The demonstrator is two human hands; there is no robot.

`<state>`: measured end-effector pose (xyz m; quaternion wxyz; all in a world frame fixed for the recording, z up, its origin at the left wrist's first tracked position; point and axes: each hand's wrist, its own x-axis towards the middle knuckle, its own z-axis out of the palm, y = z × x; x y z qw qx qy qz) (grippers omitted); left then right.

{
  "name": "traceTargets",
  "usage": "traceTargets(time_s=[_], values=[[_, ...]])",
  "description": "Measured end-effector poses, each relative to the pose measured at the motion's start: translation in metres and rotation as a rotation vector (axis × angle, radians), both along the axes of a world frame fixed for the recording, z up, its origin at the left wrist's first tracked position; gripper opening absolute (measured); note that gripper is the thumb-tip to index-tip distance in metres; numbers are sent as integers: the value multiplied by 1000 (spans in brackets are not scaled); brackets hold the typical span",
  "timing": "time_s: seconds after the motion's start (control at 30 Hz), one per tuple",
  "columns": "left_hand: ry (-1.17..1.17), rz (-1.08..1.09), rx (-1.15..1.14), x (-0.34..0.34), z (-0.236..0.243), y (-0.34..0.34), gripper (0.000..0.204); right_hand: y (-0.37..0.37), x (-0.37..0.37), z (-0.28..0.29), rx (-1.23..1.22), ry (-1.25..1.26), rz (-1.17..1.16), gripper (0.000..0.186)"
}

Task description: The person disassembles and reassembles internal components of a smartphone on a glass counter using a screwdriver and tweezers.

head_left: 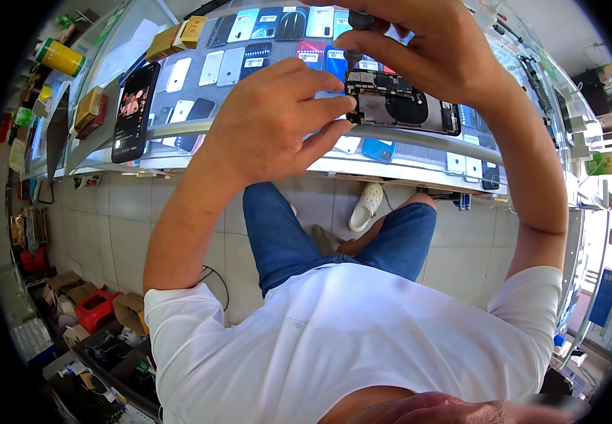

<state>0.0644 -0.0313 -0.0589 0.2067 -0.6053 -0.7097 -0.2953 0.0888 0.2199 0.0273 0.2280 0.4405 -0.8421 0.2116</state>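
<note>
An opened smartphone [407, 109], its circuit board and a round black pad exposed, lies lengthwise at the front of the glass counter. My left hand [267, 116] comes from the left, with its thumb and fingertips closed on the phone's left end. Above that same end, my right hand [429, 53] grips a dark screwdriver [359, 21] between thumb and fingers. The tool stands nearly upright, and its lower part [352, 58] points down at the phone's upper left corner. Its tip is too small to make out.
Under the glass, several phones [231, 67] lie in rows. Left of my hand, a lit smartphone [135, 113] leans near small boxes [90, 112]. The counter's front rail [178, 129] runs below my hands. Crates and a red stool [96, 311] stand at lower left.
</note>
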Motion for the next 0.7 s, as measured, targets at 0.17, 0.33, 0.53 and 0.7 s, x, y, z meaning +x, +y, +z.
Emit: traceTargets(time_s=[0.17,0.33,0.53,0.7], values=[[2,13,-32,3,4,0,28,4,-6,-10,-129,26,45,48],[-32,44,-43,5,5,3,29,-3,9,1,9,67,-98,48],[-40,73,-44,5,5,5,28,8,3,-2,-24,-28,-44,48],[-54,80,-61,7,9,5,28,3,7,4,-13,-65,-103,43]])
